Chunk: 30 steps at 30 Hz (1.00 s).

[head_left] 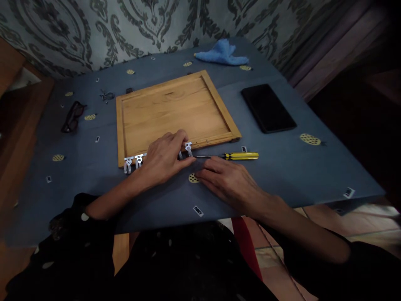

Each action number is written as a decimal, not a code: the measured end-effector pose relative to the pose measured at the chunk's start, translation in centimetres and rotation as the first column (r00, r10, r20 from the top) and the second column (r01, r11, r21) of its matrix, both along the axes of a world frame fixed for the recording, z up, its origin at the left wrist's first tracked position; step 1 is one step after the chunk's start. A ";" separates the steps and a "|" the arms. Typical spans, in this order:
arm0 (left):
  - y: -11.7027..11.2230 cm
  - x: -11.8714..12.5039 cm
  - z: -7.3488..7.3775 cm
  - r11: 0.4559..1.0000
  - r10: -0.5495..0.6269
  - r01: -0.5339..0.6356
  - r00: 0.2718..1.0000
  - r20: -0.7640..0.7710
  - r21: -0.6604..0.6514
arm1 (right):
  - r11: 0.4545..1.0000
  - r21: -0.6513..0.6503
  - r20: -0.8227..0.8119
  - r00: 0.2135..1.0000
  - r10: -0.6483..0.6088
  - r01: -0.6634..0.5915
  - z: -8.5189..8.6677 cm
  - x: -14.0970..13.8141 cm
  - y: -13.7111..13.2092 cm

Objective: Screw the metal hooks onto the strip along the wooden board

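A framed wooden panel (175, 110) lies flat on the cloth-covered table, with several silver metal hooks (139, 160) along its near edge. My left hand (164, 156) is closed over that near edge, its thumb stretched right beneath another metal hook (188, 149); its fingertips are partly hidden. A screwdriver (241, 156) with a yellow and black handle lies right of this hook, its thin shaft pointing left. Just below the shaft, my right hand (227, 182) rests with curled fingers pressed together. Whatever its fingertips hold, if anything, is hidden.
A black tablet or large phone (268, 108) lies right of the panel. Behind it is a crumpled blue cloth (223, 53). Dark-framed glasses (73, 117) and a few small metal pieces (107, 95) lie to the left. Patterned curtain (125, 29) borders the far side.
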<state>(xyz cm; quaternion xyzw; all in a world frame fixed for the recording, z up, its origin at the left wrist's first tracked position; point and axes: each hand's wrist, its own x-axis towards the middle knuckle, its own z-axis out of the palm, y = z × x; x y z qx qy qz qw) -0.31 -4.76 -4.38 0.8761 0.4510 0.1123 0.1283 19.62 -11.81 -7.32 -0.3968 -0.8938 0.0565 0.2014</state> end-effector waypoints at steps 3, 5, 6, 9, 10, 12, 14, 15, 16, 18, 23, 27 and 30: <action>0.0 0.0 0.0 1.000 -0.004 0.004 1.000 0.002 -0.001 | 1.000 -0.026 -0.003 1.000 0.011 -0.011 0.0 -0.1 0.1; 0.0 0.0 -0.1 1.000 -0.001 0.001 1.000 -0.005 -0.001 | 0.999 -0.039 0.003 1.000 0.015 -0.015 -0.1 -0.1 0.1; 0.0 0.0 -0.1 1.000 0.001 -0.001 1.000 -0.011 0.001 | 0.999 -0.039 0.007 1.000 0.018 -0.018 -0.2 -0.2 0.1; -0.1 0.0 -0.1 1.000 0.001 -0.001 1.000 -0.021 0.001 | 0.999 -0.038 0.034 0.999 0.021 -0.019 -0.2 -0.3 0.2; -0.1 0.0 -0.1 1.000 0.001 -0.001 1.000 -0.023 -0.002 | 0.999 -0.042 0.045 0.999 0.023 -0.022 -0.2 -0.3 0.2; 0.0 0.0 -0.1 1.000 -0.002 0.002 1.000 -0.023 -0.010 | 0.998 -0.049 0.065 0.997 0.029 -0.026 0.1 -0.5 0.4; 0.0 0.0 0.0 1.000 -0.007 0.007 1.000 -0.022 -0.008 | 0.998 -0.051 0.085 0.996 0.039 -0.034 0.3 -0.6 0.5; 0.1 0.0 0.0 1.000 -0.010 0.009 1.000 -0.021 -0.005 | 0.998 -0.054 0.093 0.995 0.043 -0.038 0.4 -0.6 0.6; 0.1 0.0 0.0 1.000 -0.010 0.010 1.000 -0.023 -0.003 | 0.997 -0.061 0.099 0.994 0.047 -0.041 0.5 -0.7 0.6; 0.1 0.0 0.0 1.000 -0.004 0.004 1.000 -0.027 -0.003 | 0.994 -0.101 0.103 0.993 0.059 -0.048 0.5 -0.5 0.8; 0.0 0.1 0.0 1.000 -0.002 0.002 1.000 -0.029 -0.019 | 0.964 -0.260 -0.035 0.998 0.056 -0.063 0.9 0.5 1.3; 0.0 0.1 0.1 0.999 0.000 -0.001 0.999 -0.039 -0.039 | 0.951 -0.305 -0.306 0.950 -0.061 -0.037 1.4 1.2 2.3; 0.0 0.2 0.1 0.998 0.002 -0.004 0.999 -0.033 -0.056 | 0.929 -0.370 -0.455 0.870 -0.189 0.009 1.1 1.4 3.2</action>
